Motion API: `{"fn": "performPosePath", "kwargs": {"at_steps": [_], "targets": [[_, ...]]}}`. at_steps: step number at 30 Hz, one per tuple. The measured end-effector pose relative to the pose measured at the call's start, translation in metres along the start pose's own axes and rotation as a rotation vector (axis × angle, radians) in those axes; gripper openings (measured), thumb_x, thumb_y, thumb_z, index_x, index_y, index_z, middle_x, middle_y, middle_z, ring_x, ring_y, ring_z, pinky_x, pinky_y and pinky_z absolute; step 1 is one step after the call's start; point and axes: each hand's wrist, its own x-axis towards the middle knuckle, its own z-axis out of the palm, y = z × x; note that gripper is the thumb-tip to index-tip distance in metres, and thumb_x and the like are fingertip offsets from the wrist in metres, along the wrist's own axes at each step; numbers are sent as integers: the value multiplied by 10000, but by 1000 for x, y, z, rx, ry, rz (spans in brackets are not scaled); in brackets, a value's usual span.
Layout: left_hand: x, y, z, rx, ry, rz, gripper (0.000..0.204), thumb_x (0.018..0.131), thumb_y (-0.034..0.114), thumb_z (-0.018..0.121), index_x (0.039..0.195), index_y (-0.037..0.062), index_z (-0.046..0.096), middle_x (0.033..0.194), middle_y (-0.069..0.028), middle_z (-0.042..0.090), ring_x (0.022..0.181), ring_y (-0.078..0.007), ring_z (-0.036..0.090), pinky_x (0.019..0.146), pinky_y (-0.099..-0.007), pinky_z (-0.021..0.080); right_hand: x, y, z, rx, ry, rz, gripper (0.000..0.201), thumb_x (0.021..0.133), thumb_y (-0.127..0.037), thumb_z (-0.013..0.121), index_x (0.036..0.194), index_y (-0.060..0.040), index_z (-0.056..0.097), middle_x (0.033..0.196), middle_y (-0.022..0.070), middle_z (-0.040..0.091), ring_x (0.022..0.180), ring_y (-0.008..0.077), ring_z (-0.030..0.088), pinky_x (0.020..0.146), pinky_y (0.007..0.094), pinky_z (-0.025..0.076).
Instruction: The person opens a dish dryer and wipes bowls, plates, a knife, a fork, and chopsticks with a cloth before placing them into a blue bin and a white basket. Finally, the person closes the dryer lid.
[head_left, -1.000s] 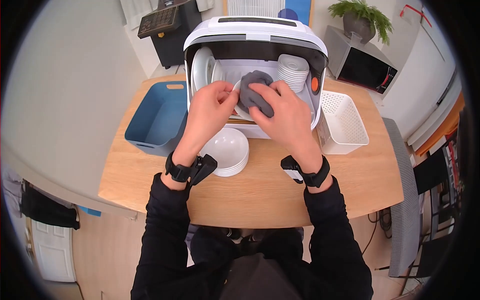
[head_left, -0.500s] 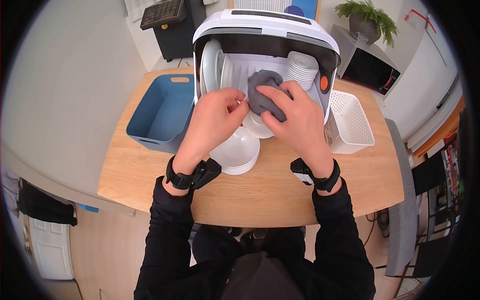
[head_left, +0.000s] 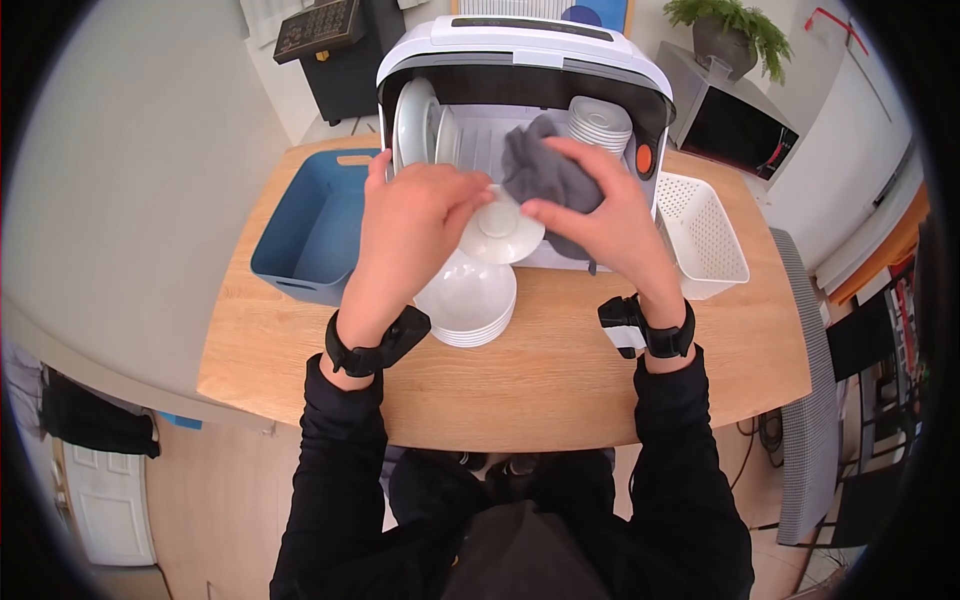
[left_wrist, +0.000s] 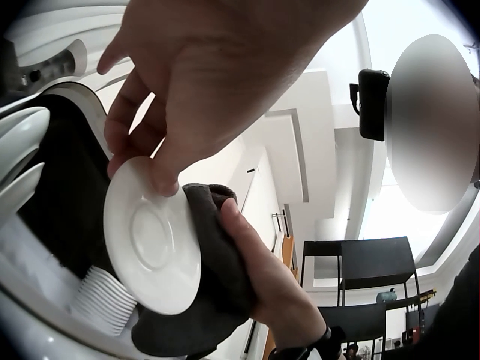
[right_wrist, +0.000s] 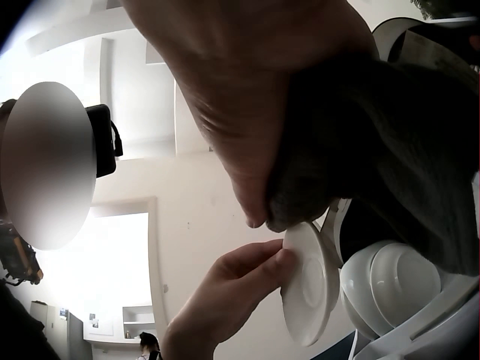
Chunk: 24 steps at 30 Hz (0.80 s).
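A small white saucer is pinched at its rim between the thumb and fingers of my left hand. It is tilted, with its ringed centre showing in the left wrist view. My right hand grips a bunched dark grey cloth, thumb at the saucer's right edge. Part of the cloth hangs behind the saucer in the left wrist view. Both hands are in front of the open white dish cabinet, over a stack of white bowls on the table.
Inside the cabinet, large white plates stand upright at left and a stack of small saucers sits at right. A blue bin flanks it on the left, a white perforated basket on the right. All stand on the wooden table.
The right hand and cloth have shifted right, uncovering most of the saucer. The saucer now faces the head camera more fully, and one left finger is lifted outward.
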Motion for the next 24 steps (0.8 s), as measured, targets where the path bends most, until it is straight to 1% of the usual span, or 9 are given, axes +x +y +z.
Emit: {"fn": "performPosePath", "kwargs": {"at_steps": [3,7,10,12,13,16,17,22,24], "targets": [[0,7,3,101,-7,131,102,825,144,724,927,146,724,764,10,634,804,-195,604,1060,-530,315,-4,-11,2,31,-225,101,554,765,-361,764,1232,-94,633,1089,155,693,955,314,676,829,361,520],[2,10,7,58,27,134,118,820,130,741,937,138,727,756,16,633,787,-180,618,1070,-519,312,-3,-5,3,-70,-167,76,491,759,-257,734,1213,-98,636,958,160,708,823,338,689,731,355,534],[2,13,14,-118,71,-25,164,820,167,763,962,97,718,754,6,657,757,-165,637,1067,-467,317,-5,-5,5,-71,-9,32,474,750,-197,725,1204,-100,634,939,168,706,812,350,687,718,356,535],[4,12,8,-251,-55,-147,195,830,217,761,960,86,699,765,-12,679,742,-166,649,1043,-475,347,-4,-1,9,-25,164,7,470,744,-170,727,1201,-106,633,954,170,705,830,351,688,731,365,535],[4,11,5,-316,-119,-209,216,835,242,761,960,80,690,771,-20,690,734,-167,656,1030,-479,362,-2,-5,6,-18,194,76,466,773,-159,735,1214,-75,615,991,156,714,867,292,707,774,340,532],[5,8,2,-442,-217,-330,251,853,219,738,1001,34,657,778,-66,708,708,-187,669,927,-384,456,3,-3,7,156,308,77,466,815,-184,742,1227,-29,589,1040,135,713,926,209,697,817,302,518],[5,9,3,-498,-178,-352,237,866,203,717,1011,28,650,787,-77,712,700,-199,672,872,-362,474,3,-6,7,235,289,95,463,843,-202,742,1220,7,574,1055,117,705,959,162,670,846,281,504],[4,9,12,-593,2,-352,175,904,126,620,1027,3,622,771,-99,698,692,-250,664,634,-308,515,2,-1,13,293,208,100,468,838,-237,747,1207,-5,578,1013,117,707,925,169,676,826,294,508],[5,11,3,-382,-66,-338,154,886,108,624,1005,10,619,763,-92,679,719,-258,651,714,-348,516,0,1,8,198,123,103,454,824,-234,747,1200,-36,588,987,120,707,897,193,683,806,303,513]]}}
